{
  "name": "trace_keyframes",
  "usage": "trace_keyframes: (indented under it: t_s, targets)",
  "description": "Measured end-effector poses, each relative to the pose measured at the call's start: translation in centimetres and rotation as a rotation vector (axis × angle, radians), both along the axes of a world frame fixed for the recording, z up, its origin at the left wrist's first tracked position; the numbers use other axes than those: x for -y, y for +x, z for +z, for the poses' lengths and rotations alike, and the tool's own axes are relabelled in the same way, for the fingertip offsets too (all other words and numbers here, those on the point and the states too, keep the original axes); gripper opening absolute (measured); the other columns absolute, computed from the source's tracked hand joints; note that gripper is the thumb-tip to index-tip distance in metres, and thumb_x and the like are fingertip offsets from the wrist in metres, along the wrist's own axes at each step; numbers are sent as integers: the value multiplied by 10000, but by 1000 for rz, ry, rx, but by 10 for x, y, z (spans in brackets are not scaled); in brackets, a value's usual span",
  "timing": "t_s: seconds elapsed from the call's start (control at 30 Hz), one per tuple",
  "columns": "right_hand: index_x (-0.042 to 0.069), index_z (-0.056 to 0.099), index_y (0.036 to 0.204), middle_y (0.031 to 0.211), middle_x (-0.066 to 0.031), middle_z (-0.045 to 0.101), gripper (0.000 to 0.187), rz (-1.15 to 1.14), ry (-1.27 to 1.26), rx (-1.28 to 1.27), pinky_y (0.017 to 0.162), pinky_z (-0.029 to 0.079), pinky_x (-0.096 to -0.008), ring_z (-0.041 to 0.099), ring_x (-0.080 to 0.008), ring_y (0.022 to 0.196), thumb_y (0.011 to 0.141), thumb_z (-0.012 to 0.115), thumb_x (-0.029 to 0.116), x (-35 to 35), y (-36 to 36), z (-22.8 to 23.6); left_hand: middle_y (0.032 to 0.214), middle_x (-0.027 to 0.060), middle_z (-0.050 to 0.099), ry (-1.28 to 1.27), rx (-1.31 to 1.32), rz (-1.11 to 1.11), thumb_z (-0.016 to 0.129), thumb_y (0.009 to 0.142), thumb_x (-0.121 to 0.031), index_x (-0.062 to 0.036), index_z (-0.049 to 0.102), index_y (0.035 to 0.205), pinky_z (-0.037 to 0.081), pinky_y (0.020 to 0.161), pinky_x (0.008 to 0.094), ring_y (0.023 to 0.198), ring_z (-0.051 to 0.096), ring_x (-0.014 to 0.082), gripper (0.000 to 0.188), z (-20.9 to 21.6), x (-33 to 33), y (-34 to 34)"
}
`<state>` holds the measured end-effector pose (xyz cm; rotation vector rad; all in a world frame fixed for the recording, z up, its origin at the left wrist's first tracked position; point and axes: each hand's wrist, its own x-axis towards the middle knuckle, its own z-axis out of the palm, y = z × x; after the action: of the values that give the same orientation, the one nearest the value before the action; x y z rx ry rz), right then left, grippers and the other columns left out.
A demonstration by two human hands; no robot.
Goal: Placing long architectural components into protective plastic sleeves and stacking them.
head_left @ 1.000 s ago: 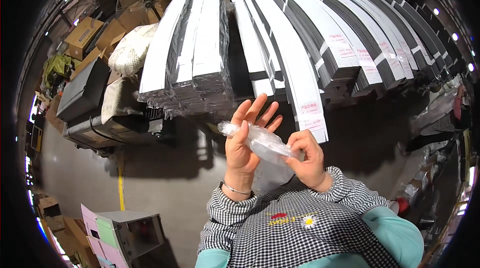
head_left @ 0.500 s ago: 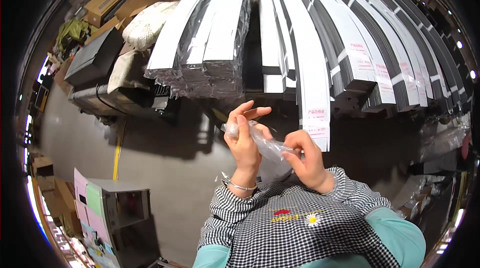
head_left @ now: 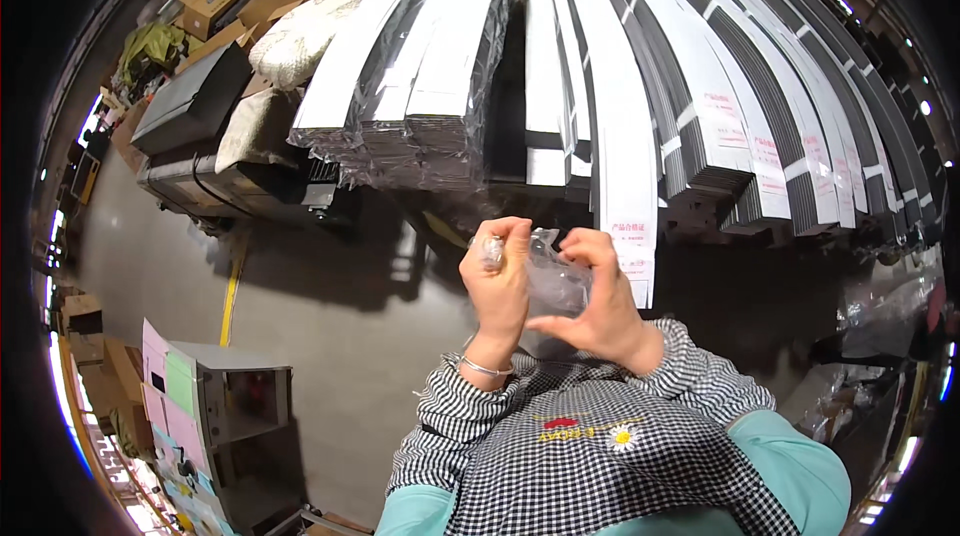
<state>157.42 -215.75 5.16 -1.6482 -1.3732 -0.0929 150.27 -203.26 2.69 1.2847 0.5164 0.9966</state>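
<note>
Left hand: fingers curled tight, pinching one end of a clear plastic bag at its gathered corner.
Right hand: thumb and fingers closed on the bag's other side.
Bag position: held up between both hands, in front of the chest, above the grey floor.
Handling: looks thin, very light, limp and crinkly; likely slippery, so pinch at edges or corners.
Contents: cannot tell.
Behind: long wrapped bundles of black and white strips.
Left: grey cabinet with coloured sheets.
</note>
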Motion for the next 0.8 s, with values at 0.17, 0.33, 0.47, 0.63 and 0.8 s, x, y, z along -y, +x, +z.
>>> trace_keyframes:
  t_s: [0.17,0.33,0.47,0.63,0.8]
  targets:
    - [3,597,866,787,-34,588,173,-78,95,-616,640,470,-256,574,-167,676,854,743,93,8,21,-11,827,-53,577,-366,167,-287,717,918,-97,-56,631,996,385,657,188,728,489,29,123,-1,-2,-3]
    - [-5,617,842,702,-38,574,141,-302,275,-261,623,450,-254,550,-118,661,931,676,88,0,8,5,777,-68,528,-345,78,-382,769,849,-51,-102,535,847,378,660,192,704,479,34,239,-4,-1,2]
    - [-24,647,855,735,-68,600,119,-206,101,-529,612,449,-254,568,-133,690,900,710,66,21,22,-6,878,-1,597,-78,78,-366,744,830,-9,-108,481,774,415,709,194,770,530,58,286,-6,6,6]
    - [-26,719,923,730,-49,612,56,-283,255,-309,604,440,-252,552,-109,675,878,714,8,21,28,5,1048,133,680,-150,147,-587,736,807,-10,-54,514,842,479,743,245,835,590,121,229,7,14,4]
    - [17,632,784,798,-35,609,168,-49,410,-848,715,432,-267,555,-146,795,898,714,110,46,25,-3,901,92,676,-370,-67,-685,739,877,-132,-36,596,810,487,785,265,842,602,131,186,-15,-2,-17]
